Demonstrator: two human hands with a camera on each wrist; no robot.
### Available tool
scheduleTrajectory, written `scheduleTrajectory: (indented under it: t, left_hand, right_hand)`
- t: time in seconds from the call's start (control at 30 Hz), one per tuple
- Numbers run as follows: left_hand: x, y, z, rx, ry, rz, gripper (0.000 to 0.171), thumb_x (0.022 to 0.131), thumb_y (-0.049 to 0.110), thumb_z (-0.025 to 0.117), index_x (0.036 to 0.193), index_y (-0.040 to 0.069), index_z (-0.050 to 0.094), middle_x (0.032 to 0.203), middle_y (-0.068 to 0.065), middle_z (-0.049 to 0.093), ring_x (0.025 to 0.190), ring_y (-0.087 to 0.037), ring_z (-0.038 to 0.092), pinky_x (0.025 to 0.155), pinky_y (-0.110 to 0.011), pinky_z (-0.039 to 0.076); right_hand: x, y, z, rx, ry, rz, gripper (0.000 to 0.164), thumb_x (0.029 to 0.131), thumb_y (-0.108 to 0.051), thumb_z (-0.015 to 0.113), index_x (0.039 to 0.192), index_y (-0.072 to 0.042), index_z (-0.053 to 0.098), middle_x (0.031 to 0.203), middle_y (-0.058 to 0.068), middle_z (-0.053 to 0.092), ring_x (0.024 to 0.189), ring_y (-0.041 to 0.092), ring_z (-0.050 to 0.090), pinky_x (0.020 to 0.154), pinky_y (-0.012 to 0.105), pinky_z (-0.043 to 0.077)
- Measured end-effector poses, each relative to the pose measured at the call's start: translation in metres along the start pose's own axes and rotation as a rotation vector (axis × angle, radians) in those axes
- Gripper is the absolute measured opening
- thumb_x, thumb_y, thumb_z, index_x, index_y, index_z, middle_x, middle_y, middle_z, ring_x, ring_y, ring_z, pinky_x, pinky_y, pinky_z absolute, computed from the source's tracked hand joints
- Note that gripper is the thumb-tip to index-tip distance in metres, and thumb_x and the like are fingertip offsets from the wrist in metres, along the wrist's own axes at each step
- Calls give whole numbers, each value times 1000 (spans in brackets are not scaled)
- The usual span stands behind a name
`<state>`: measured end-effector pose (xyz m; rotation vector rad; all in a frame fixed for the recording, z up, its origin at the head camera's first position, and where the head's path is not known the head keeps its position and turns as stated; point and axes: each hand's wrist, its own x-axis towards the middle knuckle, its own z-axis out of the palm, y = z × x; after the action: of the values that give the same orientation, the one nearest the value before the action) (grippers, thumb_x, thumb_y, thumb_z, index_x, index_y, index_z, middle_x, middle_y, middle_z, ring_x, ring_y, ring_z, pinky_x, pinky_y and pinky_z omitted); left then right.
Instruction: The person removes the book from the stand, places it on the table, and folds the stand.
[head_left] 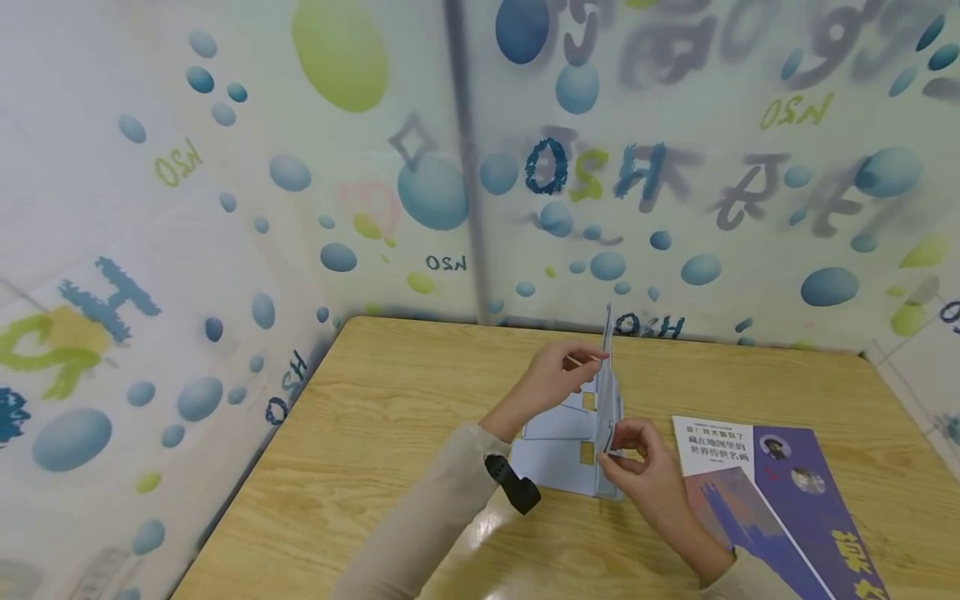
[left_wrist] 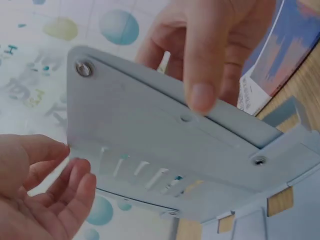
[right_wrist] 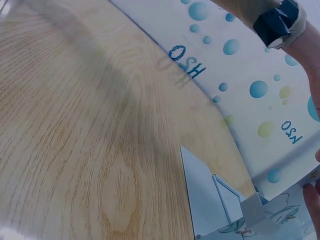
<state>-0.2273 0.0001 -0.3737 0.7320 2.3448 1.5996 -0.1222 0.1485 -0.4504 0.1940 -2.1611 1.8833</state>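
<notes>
Item one, a pale blue folding stand (head_left: pixel 555 468) of thin plates, metal by the look of it: it is on the table in front of you, base lying flat with wood showing through its cut-outs, panel raised across it near the right end. Fittings: round rivets (left_wrist: pixel 84 69) at the panel's corners, a row of slots (left_wrist: pixel 160 172) in a plate beside it, and a printed pattern visible in the right wrist view. Your left hand (head_left: pixel 553 379): at the panel's far, upper edge, thumb and fingertip apparently pinching it lightly, the other fingers loosely bent, probably to steady the top. Your right hand (head_left: pixel 648 468): pinching the near edge, thumb on one face and fingers behind, a grip that suits controlling the panel's lean. Held at opposite ends, the panel seems less liable to twist or drop. Black wrist device (head_left: pixel 513 483): strapped at your left cuff. Book (head_left: pixel 813 525): flat beside your right forearm, apart from the stand. Table (head_left: pixel 405 392): wood-grained, bearing both. Printed partition (head_left: pixel 675 229): bubbles and reversed lettering, behind everything.
</notes>
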Motion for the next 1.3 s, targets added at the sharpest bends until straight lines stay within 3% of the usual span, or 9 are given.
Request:
scheduleTrajectory:
  t: [0.17,0.33,0.63,0.8,0.97,1.03,1.3]
  left_hand:
    - [1,10,2,-77,17,-39,28,93,16,54,120,7,58,108,-6,60,89,-15,60,67,-27,52]
    - [2,10,3,-145,70,-54,27,91,11,57,116,2,61,105,-9,61,91,-18,60,69,-26,52]
    - [-5,6,-4,-225,196,-184,27,88,3,58,114,0,62,99,-9,58,89,-20,60,67,-29,53]
    - [-13,6,-16,-252,268,-276,27,86,1,58,113,0,63,100,-12,58,87,-19,59,68,-32,54]
    - [-21,-10,-33,-212,325,-326,27,84,-2,57,110,-2,64,100,-16,58,80,-18,58,67,-32,53]
    - [-22,-24,-38,-197,349,-340,26,84,-1,58,109,-1,66,98,-14,58,78,-17,57,66,-31,53]
    - [-39,-49,-57,-173,419,-426,27,82,-9,55,107,-5,64,94,-15,57,81,-20,56,66,-29,53]
  right_hand:
    - [0,0,2,-6,-24,24,37,73,10,70,104,6,49,96,17,52,83,8,56,68,23,52]
    - [4,-1,7,29,-65,25,36,75,5,71,105,3,51,99,16,54,86,13,57,71,25,52]
    - [13,-2,15,85,-112,7,35,75,-2,74,106,1,57,104,15,57,92,13,57,74,28,52]
    - [18,-3,24,56,-164,38,36,74,-8,75,106,-2,59,104,11,57,92,16,57,75,26,51]
    - [24,-3,40,-30,-214,62,36,72,-13,78,103,-8,62,100,7,55,91,22,55,77,28,51]
    - [26,-1,48,-61,-226,47,35,71,-11,79,102,-9,62,98,7,55,90,23,55,77,30,51]
    - [31,13,76,-196,-298,-5,32,67,-11,81,96,-11,66,90,1,53,82,16,53,72,26,51]
